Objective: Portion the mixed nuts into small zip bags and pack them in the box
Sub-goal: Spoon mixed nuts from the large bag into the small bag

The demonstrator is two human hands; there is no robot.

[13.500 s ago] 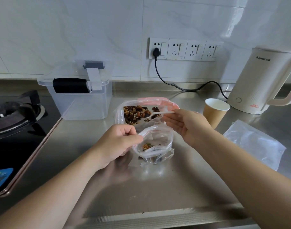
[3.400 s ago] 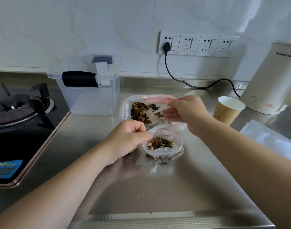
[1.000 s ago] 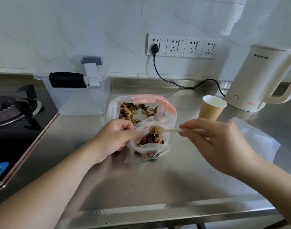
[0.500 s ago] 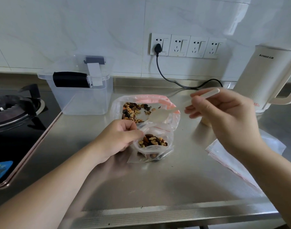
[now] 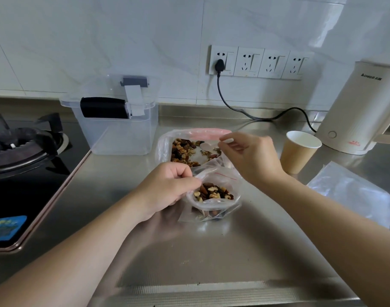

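A: What changed in the last half second?

B: The right hand [image 5: 251, 157] has come back down from near the kettle [image 5: 357, 111]. Its fingers pinch the spoon [image 5: 211, 145], whose bowl now sits in the big bag [image 5: 189, 147] behind the small bag [image 5: 214, 196].

A: And the left hand [image 5: 167, 189]?

B: It still pinches the small bag's rim open on the desk [image 5: 211, 251]. That bag looks about full; judged, one more scoop, then sealing. The box [image 5: 116, 120] lies left of the big bag.

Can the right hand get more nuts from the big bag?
Probably yes. The right hand holds a clear spoon already inside the big bag's open mouth, with nothing covering the nuts.
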